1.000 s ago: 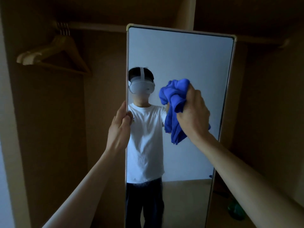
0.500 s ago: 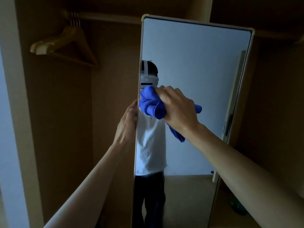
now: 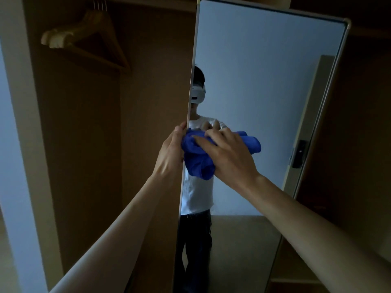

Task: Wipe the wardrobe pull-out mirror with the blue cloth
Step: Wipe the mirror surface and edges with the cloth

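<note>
The tall pull-out mirror (image 3: 264, 85) stands upright in the open wardrobe, its pale frame running from top to bottom of the view. My left hand (image 3: 172, 151) grips the mirror's left edge at mid height, fingers wrapped around the frame. My right hand (image 3: 228, 155) presses the bunched blue cloth (image 3: 195, 157) flat against the glass, right beside the left edge and touching my left hand. Part of the cloth sticks out to the right of my fingers. The glass reflects a person in a white shirt.
Wooden hangers (image 3: 84, 39) hang on a rail at the upper left inside the wardrobe. Brown wardrobe panels (image 3: 84, 144) close in on both sides of the mirror. A pale door post (image 3: 19, 144) runs down the far left.
My right hand has carried the cloth leftward and down across the glass, from the mirror's middle to its left edge. My view has shifted so the mirror sits further right and higher.
</note>
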